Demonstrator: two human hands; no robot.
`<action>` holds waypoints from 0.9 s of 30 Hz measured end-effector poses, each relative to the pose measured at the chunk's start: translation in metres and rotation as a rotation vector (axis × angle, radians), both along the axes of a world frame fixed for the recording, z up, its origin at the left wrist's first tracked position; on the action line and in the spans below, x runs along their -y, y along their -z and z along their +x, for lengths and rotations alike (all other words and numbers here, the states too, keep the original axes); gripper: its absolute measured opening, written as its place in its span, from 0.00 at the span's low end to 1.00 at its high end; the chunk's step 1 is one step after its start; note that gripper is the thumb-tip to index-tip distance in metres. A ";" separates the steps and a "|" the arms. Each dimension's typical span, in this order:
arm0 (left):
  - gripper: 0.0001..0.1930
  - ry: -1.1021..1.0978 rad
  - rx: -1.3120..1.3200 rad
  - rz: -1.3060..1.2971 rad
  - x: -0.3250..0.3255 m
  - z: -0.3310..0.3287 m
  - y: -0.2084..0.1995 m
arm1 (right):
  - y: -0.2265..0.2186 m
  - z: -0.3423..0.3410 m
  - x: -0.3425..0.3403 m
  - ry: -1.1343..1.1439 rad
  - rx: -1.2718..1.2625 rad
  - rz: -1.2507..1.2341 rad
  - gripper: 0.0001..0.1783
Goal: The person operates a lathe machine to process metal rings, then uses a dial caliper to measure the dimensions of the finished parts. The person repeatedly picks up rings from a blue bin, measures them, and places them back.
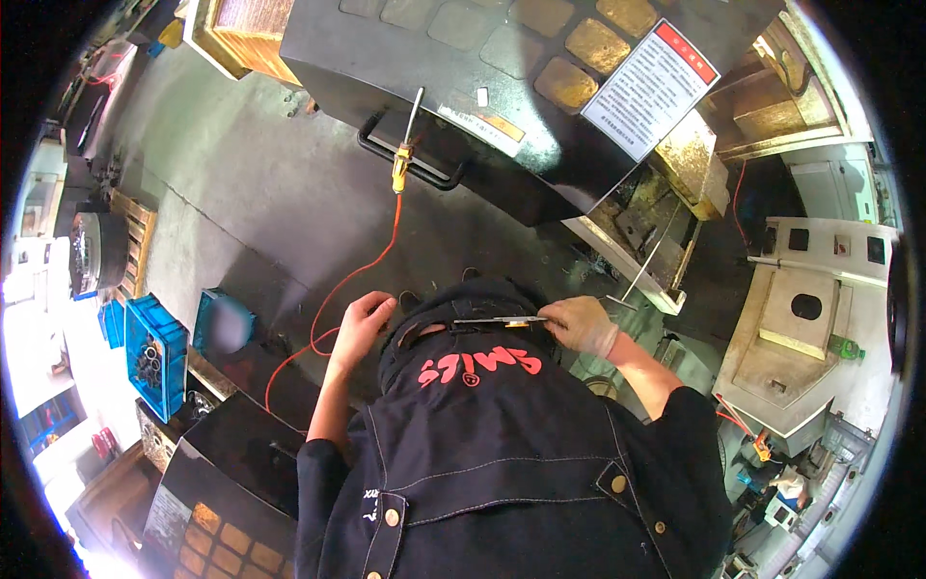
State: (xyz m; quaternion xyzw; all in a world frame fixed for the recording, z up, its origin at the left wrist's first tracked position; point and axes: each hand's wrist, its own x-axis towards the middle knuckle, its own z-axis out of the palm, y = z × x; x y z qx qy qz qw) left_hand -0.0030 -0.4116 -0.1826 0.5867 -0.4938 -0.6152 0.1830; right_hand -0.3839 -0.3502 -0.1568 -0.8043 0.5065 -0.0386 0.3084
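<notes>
My right hand (582,325), in what looks like a thin pale glove, grips one end of a caliper (487,319), a thin flat metal tool with a small yellowish part. It lies level across the front of my black apron (482,425), which has red lettering. To the left, my left hand (363,326) is bare, its fingers curled in beside the apron's edge. Whatever those fingers may hold is hidden. An orange air hose (371,268) runs just beyond the left hand, up to a yellow air gun (401,169) hooked on a black handle (446,179).
A dark machine cover (386,58) with square windows and a notice sheet (651,92) stands ahead. Blue crates (159,357), one with metal parts, sit at the left. A second dark machine (227,482) is at the lower left, a pale machine (786,376) at the right.
</notes>
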 end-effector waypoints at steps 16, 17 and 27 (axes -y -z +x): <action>0.17 -0.192 -0.821 0.219 -0.001 -0.006 0.000 | 0.045 -0.007 0.015 0.343 -0.077 0.236 0.20; 0.17 -0.204 -0.860 0.208 -0.002 -0.005 0.001 | 0.039 -0.007 0.019 0.399 0.000 0.403 0.19; 0.23 -0.454 -0.996 -0.076 0.011 -0.035 -0.028 | -0.044 0.075 0.077 0.428 0.571 0.277 0.21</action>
